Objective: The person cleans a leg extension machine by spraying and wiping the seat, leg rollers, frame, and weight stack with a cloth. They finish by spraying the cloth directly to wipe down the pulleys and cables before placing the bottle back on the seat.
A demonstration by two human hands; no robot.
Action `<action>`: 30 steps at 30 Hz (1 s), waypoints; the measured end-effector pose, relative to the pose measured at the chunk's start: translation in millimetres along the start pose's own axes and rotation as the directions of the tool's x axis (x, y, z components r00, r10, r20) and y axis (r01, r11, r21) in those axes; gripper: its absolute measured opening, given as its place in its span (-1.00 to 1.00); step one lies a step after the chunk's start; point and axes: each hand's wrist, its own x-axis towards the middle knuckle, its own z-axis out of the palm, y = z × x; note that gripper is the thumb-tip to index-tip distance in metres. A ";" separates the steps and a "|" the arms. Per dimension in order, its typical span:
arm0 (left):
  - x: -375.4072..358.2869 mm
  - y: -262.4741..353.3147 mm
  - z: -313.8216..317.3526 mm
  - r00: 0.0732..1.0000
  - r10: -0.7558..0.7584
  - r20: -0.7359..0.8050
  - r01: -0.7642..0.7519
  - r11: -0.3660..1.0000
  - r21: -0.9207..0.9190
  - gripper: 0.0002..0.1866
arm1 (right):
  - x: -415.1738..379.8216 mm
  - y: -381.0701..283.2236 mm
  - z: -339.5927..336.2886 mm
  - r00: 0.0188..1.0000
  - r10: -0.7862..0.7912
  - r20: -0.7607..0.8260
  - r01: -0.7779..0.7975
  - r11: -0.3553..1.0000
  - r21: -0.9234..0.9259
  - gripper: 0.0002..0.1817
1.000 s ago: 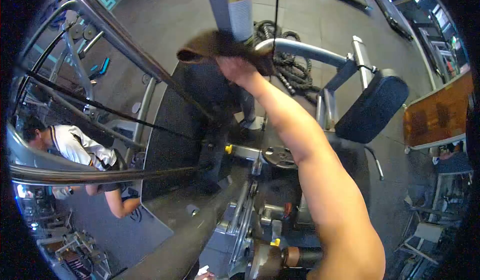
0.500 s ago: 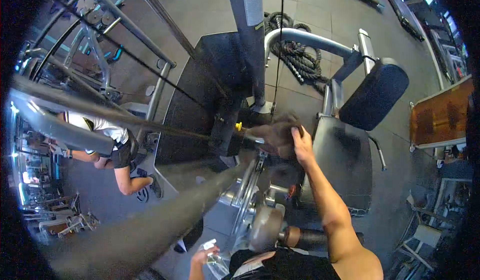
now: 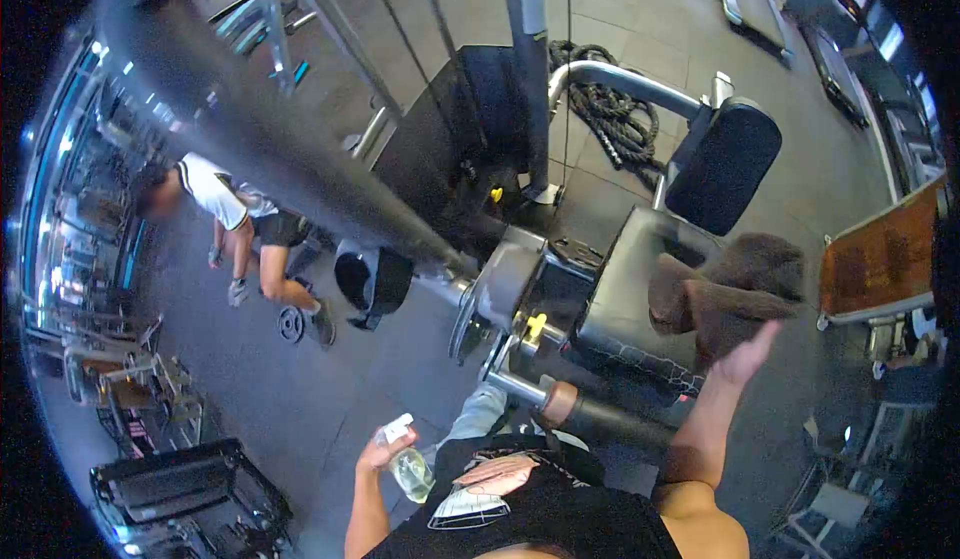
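Observation:
My right hand (image 3: 746,356) grips a dark brown cloth (image 3: 752,289), which is bunched and hangs over the right side of the machine's black padded seat (image 3: 640,279). Cracks show along the front edge of this seat. My left hand (image 3: 378,452) is low, near my body, wrapped round a clear spray bottle (image 3: 411,475) with a white head. Between my hands are the machine's roller pad (image 3: 615,424) and a yellow knob (image 3: 536,327). Behind the seat stands a black back pad (image 3: 724,166).
A thick grey bar (image 3: 270,159) crosses the left side close to me. Beyond it a person in a white shirt (image 3: 212,194) bends near a weight plate (image 3: 291,324). Coiled black ropes (image 3: 625,119) lie behind the machine. A brown padded board (image 3: 880,254) stands at right.
My right hand has carried the cloth from beside the machine's upright to the right, over the seat. My view has shifted; the left hand still holds the spray bottle.

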 end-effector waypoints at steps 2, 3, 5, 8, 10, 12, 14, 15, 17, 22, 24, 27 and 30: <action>-18.2 -1.7 -4.8 0.997 0.057 -0.046 -0.054 0.997 0.061 -0.68 | -15.2 -7.4 9.3 0.998 0.022 0.051 -0.023 1.000 0.021 -0.46; -27.6 -2.5 -5.9 0.995 0.080 -0.064 -0.073 0.993 0.091 -0.69 | -23.7 -7.0 16.9 0.996 0.036 0.079 -0.038 0.999 0.022 -0.46; -38.9 1.3 -8.1 0.990 0.095 -0.108 -0.088 0.994 0.065 -0.72 | -37.7 -3.9 30.4 0.986 0.088 0.140 -0.093 0.995 0.033 -0.46; -43.8 -1.8 -25.7 0.964 0.194 -0.180 -0.185 0.980 0.068 -0.76 | -67.7 2.1 60.1 0.955 0.177 0.237 -0.189 0.982 0.030 -0.46; -47.7 14.8 -34.8 0.949 0.228 -0.216 -0.226 0.973 0.037 -0.79 | -92.1 8.9 78.8 0.929 0.242 0.281 -0.257 0.966 0.018 -0.46; -39.6 24.9 -54.7 0.910 0.364 -0.200 -0.352 0.931 0.094 -0.80 | -119.1 18.3 99.4 0.902 0.297 0.312 -0.317 0.948 0.016 -0.46; -40.7 45.5 -77.4 0.885 0.412 -0.217 -0.374 0.907 0.195 -0.81 | -149.4 29.4 122.7 0.876 0.356 0.325 -0.376 0.927 0.001 -0.46; -40.9 57.1 -88.1 0.865 0.444 -0.233 -0.407 0.893 0.194 -0.81 | -164.6 35.8 135.2 0.865 0.382 0.326 -0.401 0.916 -0.010 -0.46; -32.1 79.9 -115.5 0.824 0.511 -0.245 -0.472 0.858 0.203 -0.80 | -199.9 51.3 162.7 0.838 0.444 0.316 -0.461 0.887 -0.023 -0.46; 11.8 139.2 -166.1 0.688 0.716 -0.115 -0.611 0.658 0.439 -0.77 | -294.3 80.4 225.6 0.768 0.589 0.252 -0.603 0.798 -0.030 -0.46; 38.6 174.0 -172.8 0.614 0.789 -0.017 -0.666 0.529 0.525 -0.82 | -318.7 81.2 240.1 0.747 0.630 0.212 -0.645 0.764 0.001 -0.46; 83.5 218.3 -163.4 0.507 0.857 0.093 -0.731 0.370 0.573 -0.85 | -345.6 85.6 259.9 0.718 0.684 0.127 -0.692 0.721 0.035 -0.47; 139.9 252.9 -148.7 0.414 0.885 0.214 -0.778 0.223 0.587 -0.85 | -365.0 97.2 284.8 0.684 0.727 0.056 -0.729 0.677 0.107 -0.47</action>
